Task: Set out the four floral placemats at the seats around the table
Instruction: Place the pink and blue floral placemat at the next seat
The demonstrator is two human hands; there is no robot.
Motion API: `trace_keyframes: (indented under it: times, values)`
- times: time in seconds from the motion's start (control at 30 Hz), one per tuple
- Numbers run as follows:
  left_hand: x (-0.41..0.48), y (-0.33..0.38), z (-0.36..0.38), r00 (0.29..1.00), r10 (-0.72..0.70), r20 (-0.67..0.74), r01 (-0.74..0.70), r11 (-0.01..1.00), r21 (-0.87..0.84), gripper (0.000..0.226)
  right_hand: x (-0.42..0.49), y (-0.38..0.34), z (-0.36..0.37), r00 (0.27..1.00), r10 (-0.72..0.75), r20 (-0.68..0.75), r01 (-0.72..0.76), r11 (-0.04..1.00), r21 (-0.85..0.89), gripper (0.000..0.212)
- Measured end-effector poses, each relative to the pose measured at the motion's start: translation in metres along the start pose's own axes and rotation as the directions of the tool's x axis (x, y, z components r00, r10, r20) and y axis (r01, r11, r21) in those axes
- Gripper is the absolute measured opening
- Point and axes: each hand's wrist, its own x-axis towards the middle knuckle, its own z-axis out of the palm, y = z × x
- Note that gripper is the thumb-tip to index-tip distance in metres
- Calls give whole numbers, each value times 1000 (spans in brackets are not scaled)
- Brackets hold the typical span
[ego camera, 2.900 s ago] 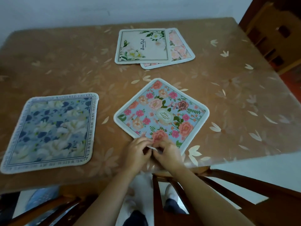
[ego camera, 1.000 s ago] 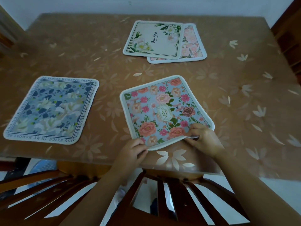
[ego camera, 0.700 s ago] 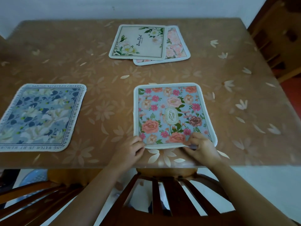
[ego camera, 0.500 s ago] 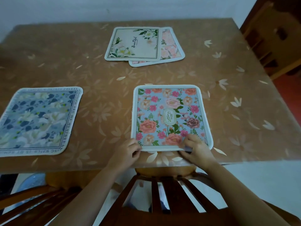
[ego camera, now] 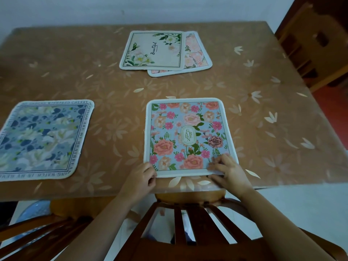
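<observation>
A light-blue placemat with pink flowers (ego camera: 188, 136) lies square to the near table edge, in front of a chair. My left hand (ego camera: 140, 178) pinches its near left corner. My right hand (ego camera: 228, 171) pinches its near right corner, fingers resting on top. A blue and white floral placemat (ego camera: 40, 140) lies flat at the near left. At the far side, a cream placemat with green leaves (ego camera: 153, 50) lies overlapping a pink floral placemat (ego camera: 196, 57), which is mostly covered.
The table (ego camera: 263, 113) carries a brown cloth with petal prints under a clear cover. A dark wooden chair back (ego camera: 186, 230) stands just below my hands, another chair (ego camera: 33, 234) at the lower left. A lighter wooden chair (ego camera: 312, 44) stands beyond the table's right side.
The pink-flowered placemat was turned from a diamond angle to square with the table edge. My hands slid apart from its near corner to its two near corners.
</observation>
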Motion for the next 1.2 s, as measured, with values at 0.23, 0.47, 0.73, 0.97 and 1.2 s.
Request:
trace_keyframes:
  times: [0.23,0.47,0.73,0.97,1.2]
  values:
    - [2,4,0,1000,21,23,-22,999,24,20,-4,5,-5,999,48,-8,-48,999,-11,36]
    - [6,10,5,1000,9,22,-8,1000,-19,18,-6,6,-1,998,62,-26,-62,998,5,32]
    - [6,10,7,998,-68,18,69,996,-54,13,-9,2,3,994,109,-28,-106,991,79,24]
    - [6,12,12,993,-119,12,120,992,-47,12,-9,0,3,988,153,3,-152,983,104,19]
    - [5,10,14,993,-121,16,121,992,-42,14,-7,-2,4,991,130,-10,-128,987,100,16]
